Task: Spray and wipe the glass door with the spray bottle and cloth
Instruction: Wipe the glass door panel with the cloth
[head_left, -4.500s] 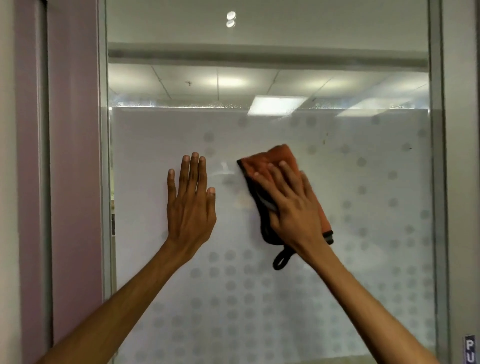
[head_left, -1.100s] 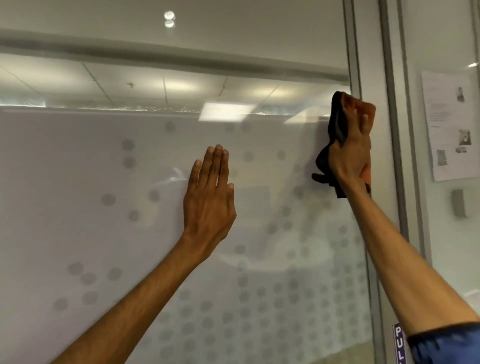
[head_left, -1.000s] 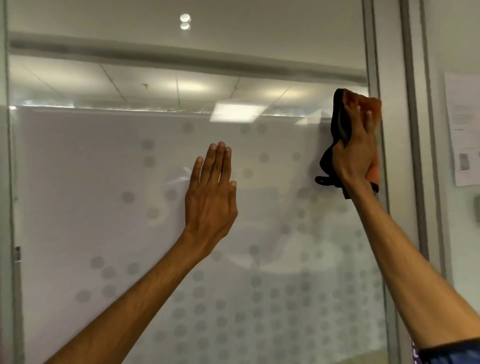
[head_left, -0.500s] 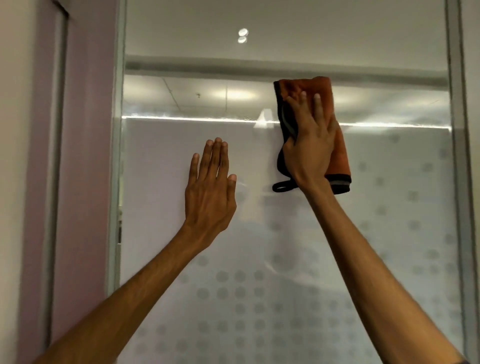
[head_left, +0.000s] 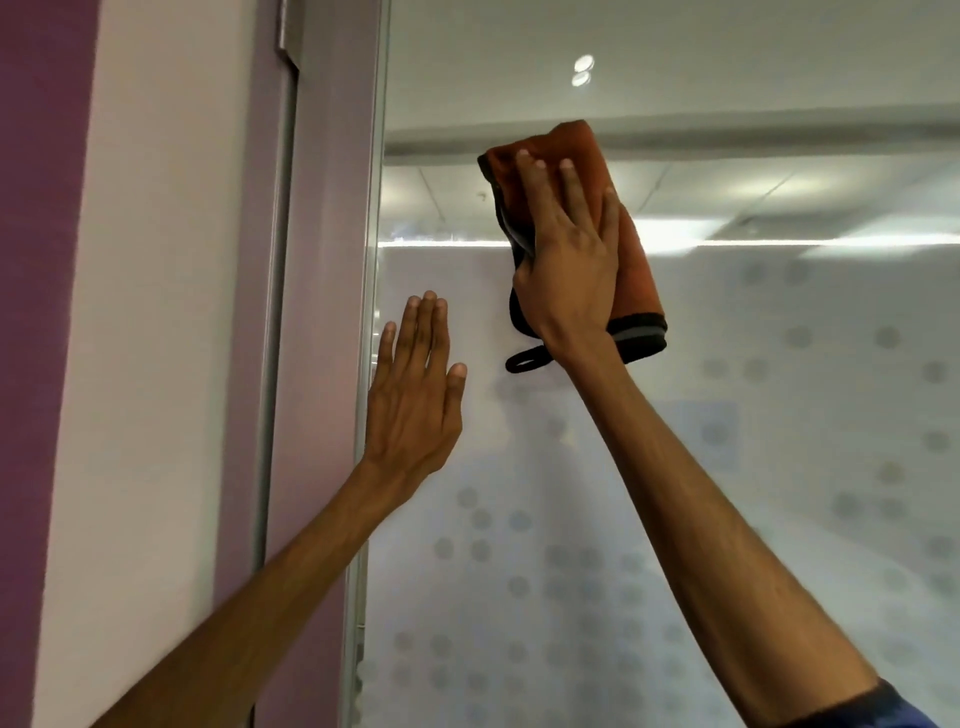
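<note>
Right hand (head_left: 566, 260): raised high on an outstretched arm, grip flat, straight fingers pressing the cloth (head_left: 636, 275) against the glass door (head_left: 727, 467).
Cloth: orange, dark-edged, folded, at the door's upper left, straddling the top edge of the frosted dotted film. Its loop (head_left: 524, 360) hangs beside the wrist.
Left hand (head_left: 415, 410): lower, grip flat, fingers straight, palm on the glass just beside the purple frame (head_left: 322, 312).
Blue sleeve (head_left: 883, 712): lower right.

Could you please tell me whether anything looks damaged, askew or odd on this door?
Nothing stands out. The right hand presses the orange cloth flat on the glass door, the left hand rests flat lower down, and I see no cracks or drips.
</note>
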